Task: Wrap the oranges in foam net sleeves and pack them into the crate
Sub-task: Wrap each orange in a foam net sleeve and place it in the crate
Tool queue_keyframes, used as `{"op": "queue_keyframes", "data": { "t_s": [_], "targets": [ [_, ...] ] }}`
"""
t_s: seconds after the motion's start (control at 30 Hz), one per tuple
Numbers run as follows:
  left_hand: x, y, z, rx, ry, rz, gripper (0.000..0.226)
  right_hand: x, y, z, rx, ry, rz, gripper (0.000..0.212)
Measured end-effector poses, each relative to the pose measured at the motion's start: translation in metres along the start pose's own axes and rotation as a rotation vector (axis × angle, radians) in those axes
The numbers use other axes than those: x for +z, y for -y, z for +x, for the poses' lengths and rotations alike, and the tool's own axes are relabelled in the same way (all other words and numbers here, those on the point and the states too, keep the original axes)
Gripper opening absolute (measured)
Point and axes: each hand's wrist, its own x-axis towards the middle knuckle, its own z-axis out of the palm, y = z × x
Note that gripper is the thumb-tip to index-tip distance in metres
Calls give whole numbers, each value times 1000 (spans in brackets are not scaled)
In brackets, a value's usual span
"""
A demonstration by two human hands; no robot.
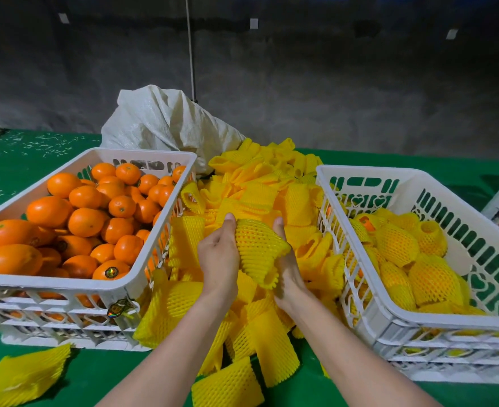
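Green table [101,374], hands [219,257] [289,268] cupping netted orange [257,245]

Single view, head-worn, wide-angle. Faces forward and down onto the green table [101,377]. Close range: forearms enter from the bottom edge, left hand [219,257] and right hand [288,268] meet at frame centre. Dark wall [330,83] fills the upper third, table the rest.

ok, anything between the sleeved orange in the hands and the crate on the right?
Only the right crate itself: its left wall faces the sleeved orange, which the left hand and right hand hold over the loose sleeve pile. It likely has to go up over the rim. Nothing else visible.
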Motion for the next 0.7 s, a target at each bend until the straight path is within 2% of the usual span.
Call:
{"op": "queue_keyframes", "data": {
  "t_s": [0.07,0.2,0.33,0.43,0.7],
  "targets": [
    [-1,0,1,15,-36,-2,25,-2,0,2,21,7,-17,52],
    [-1,2,1,-115,-63,-133,24,-1,3,2,64,-53,84,33],
    [2,2,2,-143,-68,-217,28,-5,4,5,53,-76,118,26],
    [2,2,4,-135,-23,-221,31,-9,4,9,4,-100,93,29],
    [0,0,8,-162,162,-175,36,-10,3,7,-18,-26,123,25]
  ]
}}
